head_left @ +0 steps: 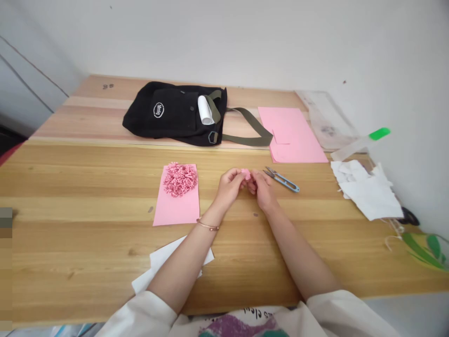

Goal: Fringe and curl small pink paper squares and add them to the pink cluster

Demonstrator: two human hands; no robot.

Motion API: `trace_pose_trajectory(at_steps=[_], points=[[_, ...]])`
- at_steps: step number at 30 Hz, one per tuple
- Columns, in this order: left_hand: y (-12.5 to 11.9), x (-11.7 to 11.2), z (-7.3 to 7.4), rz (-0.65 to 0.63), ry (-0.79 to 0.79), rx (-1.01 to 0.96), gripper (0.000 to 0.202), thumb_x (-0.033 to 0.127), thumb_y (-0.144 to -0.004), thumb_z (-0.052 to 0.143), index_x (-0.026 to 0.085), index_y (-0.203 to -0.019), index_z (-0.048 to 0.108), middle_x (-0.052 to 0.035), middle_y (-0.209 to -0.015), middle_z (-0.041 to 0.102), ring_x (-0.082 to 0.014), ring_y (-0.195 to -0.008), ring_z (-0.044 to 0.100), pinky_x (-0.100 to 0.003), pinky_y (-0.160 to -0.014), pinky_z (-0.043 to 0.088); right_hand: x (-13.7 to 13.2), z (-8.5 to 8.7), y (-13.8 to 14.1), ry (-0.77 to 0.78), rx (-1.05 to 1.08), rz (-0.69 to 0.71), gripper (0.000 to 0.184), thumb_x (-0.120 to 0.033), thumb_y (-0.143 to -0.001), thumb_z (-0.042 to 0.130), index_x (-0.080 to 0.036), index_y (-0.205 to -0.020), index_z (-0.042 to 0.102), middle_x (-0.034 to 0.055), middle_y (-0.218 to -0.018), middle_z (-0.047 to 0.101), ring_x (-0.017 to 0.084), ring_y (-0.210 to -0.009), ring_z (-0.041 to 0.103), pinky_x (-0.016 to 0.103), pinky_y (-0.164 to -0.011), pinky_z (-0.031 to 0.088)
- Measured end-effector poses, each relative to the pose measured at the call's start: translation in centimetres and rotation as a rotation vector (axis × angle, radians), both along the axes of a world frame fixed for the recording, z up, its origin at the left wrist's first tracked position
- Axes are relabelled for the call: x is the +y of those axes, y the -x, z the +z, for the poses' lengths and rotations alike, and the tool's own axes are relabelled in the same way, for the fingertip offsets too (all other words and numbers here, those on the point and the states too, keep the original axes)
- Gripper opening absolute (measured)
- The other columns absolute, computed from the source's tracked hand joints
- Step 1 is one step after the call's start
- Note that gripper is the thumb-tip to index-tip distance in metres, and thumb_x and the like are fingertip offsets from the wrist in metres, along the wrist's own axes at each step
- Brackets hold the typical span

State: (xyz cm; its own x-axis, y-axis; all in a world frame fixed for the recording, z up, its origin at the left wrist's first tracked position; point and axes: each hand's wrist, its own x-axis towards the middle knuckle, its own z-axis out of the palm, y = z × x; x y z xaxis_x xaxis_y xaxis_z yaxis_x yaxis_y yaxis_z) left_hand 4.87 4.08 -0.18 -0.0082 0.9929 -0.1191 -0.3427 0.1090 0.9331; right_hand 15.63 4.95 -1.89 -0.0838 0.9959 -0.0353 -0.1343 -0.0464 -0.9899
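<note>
Between my two hands, above the middle of the table, is a small pink paper piece (246,174); its exact shape is too small to make out. My left hand (229,184) pinches it from the left, with a bracelet on that wrist. My right hand (262,189) closes on its other side, fingertips at the paper's edge. Just right of my right hand lie blue thread snips (286,181). To the left, a bunch of pink flower stamens (179,179) rests on a pink sheet (177,213).
At the back lies a black bag (171,112) with a white roll (205,110) on it and a looped strap (250,124). Pink paper sheets (298,126) are at back right. A green-tipped clear stick (361,144) and crumpled white paper (372,187) lie right. White sheets (168,255) sit under my left forearm.
</note>
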Motion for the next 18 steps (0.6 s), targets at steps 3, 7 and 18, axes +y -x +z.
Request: trace_pose_trajectory(at_steps=[3,7,18], points=[[0.0,0.0,0.2,-0.005,-0.002,-0.006,0.019,0.023,-0.071,0.056,0.015,-0.054,0.051,0.0041,-0.050,0.047,-0.0060,-0.050,0.041,-0.020,-0.052,0.032,-0.1,0.1,0.1,0.004,-0.024,0.005,0.038,-0.054,-0.073,0.057,-0.019,-0.060,0.050,-0.0068,-0.043,0.034,0.006,-0.038,0.027,0.021,-0.037,0.020],[0.0,-0.1,0.3,-0.005,-0.002,-0.018,0.022,0.027,-0.071,0.059,0.015,-0.053,0.051,0.0039,-0.050,0.046,-0.0059,-0.049,0.040,-0.020,-0.051,0.032,-0.2,0.6,0.3,0.044,-0.041,0.009,0.035,-0.050,-0.071,0.061,-0.019,-0.060,0.050,-0.0075,-0.043,0.034,0.006,-0.038,0.027,0.021,-0.037,0.019],[0.7,0.6,-0.4,-0.077,-0.001,-0.057,0.020,0.026,-0.069,0.058,0.015,-0.055,0.050,0.0036,-0.051,0.047,-0.0060,-0.049,0.041,-0.021,-0.052,0.031,-0.2,1.1,-0.4,0.013,-0.114,0.124,0.036,-0.051,-0.076,0.056,-0.017,-0.064,0.053,-0.0076,-0.042,0.036,0.005,-0.038,0.028,0.022,-0.039,0.019]])
